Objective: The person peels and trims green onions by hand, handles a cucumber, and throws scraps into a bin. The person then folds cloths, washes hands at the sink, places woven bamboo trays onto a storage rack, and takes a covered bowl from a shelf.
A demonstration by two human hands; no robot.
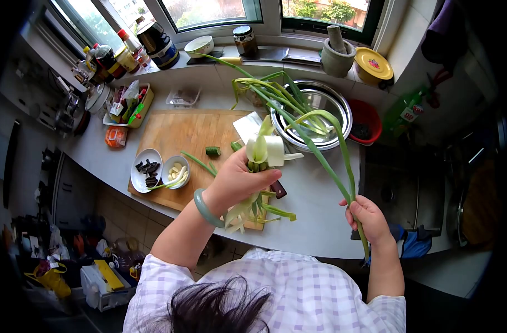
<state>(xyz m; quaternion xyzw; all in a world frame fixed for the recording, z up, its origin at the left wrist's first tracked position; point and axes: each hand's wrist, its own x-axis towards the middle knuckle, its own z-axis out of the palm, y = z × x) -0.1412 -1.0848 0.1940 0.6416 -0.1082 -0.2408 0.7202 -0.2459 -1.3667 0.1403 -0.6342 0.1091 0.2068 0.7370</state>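
Observation:
My left hand [243,180], with a pale green bangle at the wrist, is wrapped round a bunch of scallion trimmings [257,152]. Pale leaf ends hang below the fist. My right hand [367,217] grips long green scallions [325,164], whose upper ends reach over the metal bowls [342,108]. Beneath my left hand lies a kitchen knife [248,127] on the wooden cutting board [181,130], its middle hidden. Short pieces of green cucumber [213,151] sit on the board. Near its left edge are a plate of dark pieces [145,172] and a bowl of garlic cloves [177,171].
A red basin [366,119] stands right of the metal bowls, with the sink [395,191] in front of it. Bottles and jars, a stone mortar [338,58] and a yellow-lidded tin [374,64] line the window ledge. A basket of packets [130,105] is at the left.

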